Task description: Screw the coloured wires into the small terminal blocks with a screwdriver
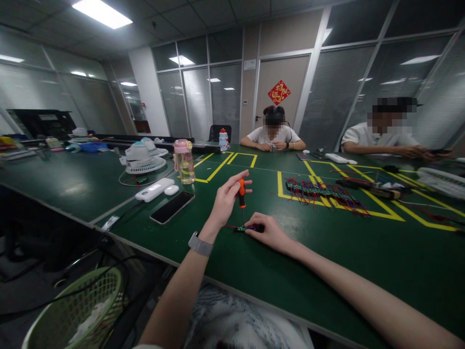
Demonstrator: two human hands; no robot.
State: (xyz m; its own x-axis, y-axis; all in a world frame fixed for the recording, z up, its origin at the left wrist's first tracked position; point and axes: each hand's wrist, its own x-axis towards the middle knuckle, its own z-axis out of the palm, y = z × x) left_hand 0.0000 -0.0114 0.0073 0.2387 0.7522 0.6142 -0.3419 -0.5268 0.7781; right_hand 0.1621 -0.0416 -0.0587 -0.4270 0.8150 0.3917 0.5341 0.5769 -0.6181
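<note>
Bench note, remote view: I am working with 2 hands over the green table (272,276). My left hand (225,199) is grasping the screwdriver (241,188) by its orange handle, thumb on 1 side and fingers reaching past the other; the fingers are looking fairly straight, so I am reading the hold as light. The shaft is standing nearly upright, its tip meeting the small circuit board (240,229), which is lying flat on the table just beside the right fingertips. My right hand (269,232) is pinching the board's near end, and a red wire (230,226) is leaving the opposite end. For good work here, I am favouring a square shaft, modest downward pressure and a firm right pinch, since a tilted tip is risking a slip across the components. Whether the tip is seating in a screw, I am not managing to tell.
</note>
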